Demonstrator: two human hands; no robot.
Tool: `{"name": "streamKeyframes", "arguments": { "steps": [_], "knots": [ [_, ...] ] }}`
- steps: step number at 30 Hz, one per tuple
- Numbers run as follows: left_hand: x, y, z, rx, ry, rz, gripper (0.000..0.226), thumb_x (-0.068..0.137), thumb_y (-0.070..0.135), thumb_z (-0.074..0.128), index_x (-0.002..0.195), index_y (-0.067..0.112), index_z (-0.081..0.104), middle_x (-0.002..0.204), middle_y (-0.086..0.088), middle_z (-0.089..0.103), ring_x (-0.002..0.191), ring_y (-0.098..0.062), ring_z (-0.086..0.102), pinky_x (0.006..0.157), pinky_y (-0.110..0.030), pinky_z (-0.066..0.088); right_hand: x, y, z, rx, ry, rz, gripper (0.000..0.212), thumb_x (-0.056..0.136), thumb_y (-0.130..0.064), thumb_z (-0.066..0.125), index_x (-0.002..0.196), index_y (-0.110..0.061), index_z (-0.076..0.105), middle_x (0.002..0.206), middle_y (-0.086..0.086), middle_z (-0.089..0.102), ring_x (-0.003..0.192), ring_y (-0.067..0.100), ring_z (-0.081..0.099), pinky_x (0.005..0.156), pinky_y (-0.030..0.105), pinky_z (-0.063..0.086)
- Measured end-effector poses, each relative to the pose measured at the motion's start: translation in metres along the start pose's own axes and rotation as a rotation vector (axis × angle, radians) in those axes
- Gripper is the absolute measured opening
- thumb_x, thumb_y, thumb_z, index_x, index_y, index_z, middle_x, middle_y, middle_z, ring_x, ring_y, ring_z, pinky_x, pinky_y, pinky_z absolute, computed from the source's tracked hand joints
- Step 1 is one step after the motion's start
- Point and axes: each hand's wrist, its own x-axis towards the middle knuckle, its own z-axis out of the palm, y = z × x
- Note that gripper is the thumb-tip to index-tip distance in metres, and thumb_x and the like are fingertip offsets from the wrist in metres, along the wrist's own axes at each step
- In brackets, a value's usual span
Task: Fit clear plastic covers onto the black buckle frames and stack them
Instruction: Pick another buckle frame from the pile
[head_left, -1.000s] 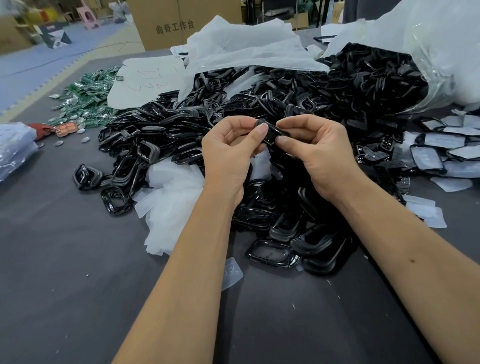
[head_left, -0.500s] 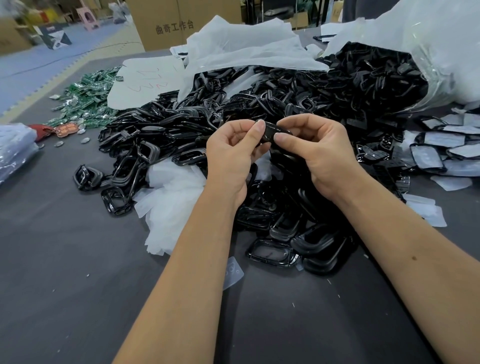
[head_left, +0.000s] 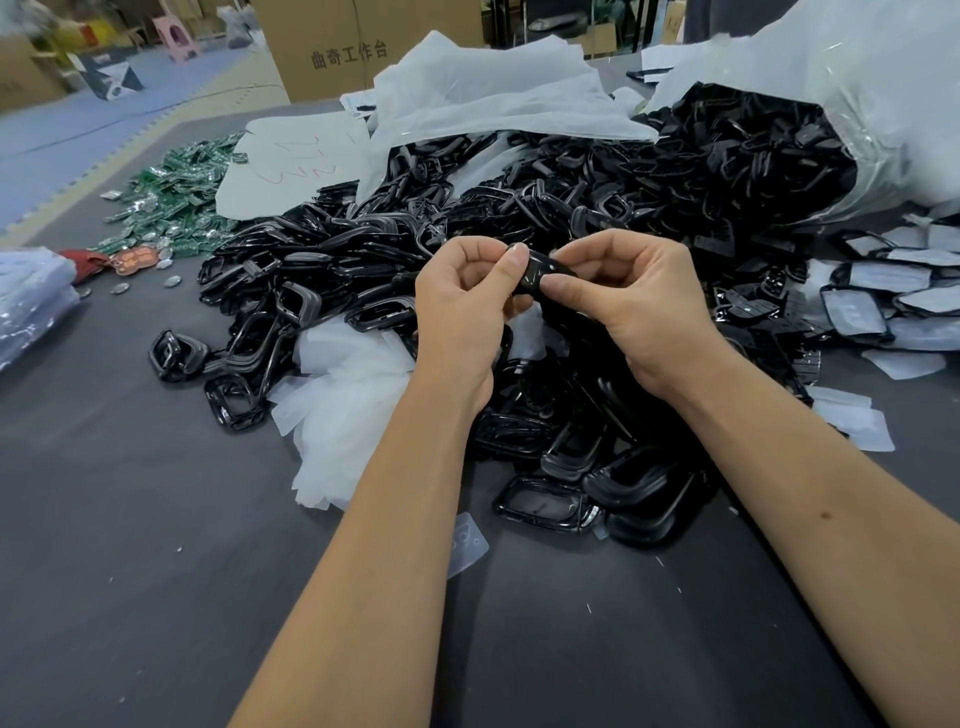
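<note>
My left hand (head_left: 467, 306) and my right hand (head_left: 634, 306) together pinch one black buckle frame (head_left: 540, 273) above the table, thumbs and forefingers pressed on its top. Whether a clear cover sits in it is hidden by my fingers. Under my hands lies a big heap of black buckle frames (head_left: 519, 218). A short stack of frames (head_left: 639, 488) rests near the table's front. One clear plastic cover (head_left: 467, 543) lies flat beside my left forearm. More clear covers (head_left: 852, 421) lie to the right.
White plastic bags (head_left: 493, 98) spill frames at the back. A pile of white film (head_left: 343, 410) sits left of my left arm. Green circuit boards (head_left: 171, 202) lie at the far left, framed covers (head_left: 883, 306) at the far right. A cardboard box (head_left: 348, 47) stands behind the dark table (head_left: 156, 571).
Both hands have stayed in place over the heap. My fingers have shifted slightly on the frame, pressing along its top edge.
</note>
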Motion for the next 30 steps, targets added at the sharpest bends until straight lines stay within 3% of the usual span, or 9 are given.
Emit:
{"name": "streamKeyframes", "arguments": {
  "steps": [9, 13, 15, 18, 23, 28, 30],
  "knots": [
    [-0.0003, -0.0008, 0.0, 0.045, 0.001, 0.029, 0.009, 0.095, 0.004, 0.072, 0.089, 0.006, 0.065, 0.076, -0.008, 0.067, 0.067, -0.014, 0.061, 0.06, -0.021, 0.051, -0.0002, 0.0001, 0.0004, -0.048, -0.109, 0.016, 0.019, 0.083, 0.001, 0.083, 0.096, -0.012, 0.078, 0.084, 0.004, 0.076, 0.078, 0.017, 0.071, 0.075, 0.028, 0.059],
    [0.0002, -0.0021, -0.0008, -0.018, -0.008, -0.018, 0.01, 0.096, 0.007, 0.072, 0.091, 0.006, 0.063, 0.073, -0.005, 0.068, 0.064, -0.012, 0.062, 0.061, -0.021, 0.052, -0.0008, -0.0013, -0.0009, 0.008, -0.041, 0.022, 0.021, 0.083, -0.004, 0.085, 0.102, -0.013, 0.079, 0.083, 0.005, 0.073, 0.079, 0.019, 0.071, 0.075, 0.026, 0.058],
    [0.0005, -0.0017, -0.0012, -0.067, -0.004, -0.04, 0.011, 0.096, 0.006, 0.072, 0.09, 0.006, 0.062, 0.072, -0.005, 0.068, 0.065, -0.013, 0.063, 0.062, -0.022, 0.053, -0.0009, -0.0031, -0.0027, 0.047, -0.023, 0.053, 0.017, 0.084, -0.011, 0.085, 0.1, -0.015, 0.08, 0.087, 0.01, 0.077, 0.08, 0.021, 0.073, 0.071, 0.027, 0.058],
    [0.0016, -0.0004, -0.0021, -0.129, 0.045, -0.052, 0.012, 0.095, 0.006, 0.072, 0.089, 0.007, 0.061, 0.071, -0.003, 0.069, 0.061, -0.012, 0.063, 0.06, -0.023, 0.054, 0.0, -0.005, -0.004, 0.096, -0.031, 0.091, 0.013, 0.085, -0.021, 0.08, 0.098, -0.018, 0.082, 0.096, 0.011, 0.079, 0.086, 0.022, 0.074, 0.077, 0.032, 0.059],
    [0.0016, 0.0024, -0.0015, -0.223, 0.059, -0.074, 0.015, 0.095, 0.005, 0.071, 0.086, 0.009, 0.061, 0.074, -0.005, 0.069, 0.058, -0.012, 0.06, 0.059, -0.022, 0.054, -0.0003, -0.006, -0.0024, 0.079, -0.072, 0.126, 0.008, 0.087, -0.016, 0.079, 0.087, -0.023, 0.083, 0.083, 0.001, 0.077, 0.076, 0.012, 0.07, 0.076, 0.028, 0.057],
    [0.0023, 0.0025, -0.0024, -0.262, 0.024, -0.082, 0.012, 0.096, 0.006, 0.071, 0.089, 0.009, 0.061, 0.075, -0.001, 0.072, 0.062, -0.01, 0.064, 0.066, -0.02, 0.057, -0.0008, -0.0085, -0.0025, 0.109, -0.079, 0.143, 0.004, 0.082, -0.021, 0.08, 0.08, -0.023, 0.082, 0.083, 0.005, 0.074, 0.077, 0.017, 0.067, 0.086, 0.042, 0.057],
    [0.0017, 0.0016, -0.0017, -0.26, 0.004, -0.089, 0.01, 0.096, 0.005, 0.071, 0.092, 0.007, 0.062, 0.078, -0.002, 0.073, 0.07, -0.011, 0.067, 0.07, -0.02, 0.057, -0.0008, -0.0087, -0.002, 0.131, -0.062, 0.15, 0.002, 0.081, -0.021, 0.08, 0.08, -0.021, 0.082, 0.084, 0.007, 0.074, 0.079, 0.02, 0.067, 0.086, 0.042, 0.056]
  ]
}}
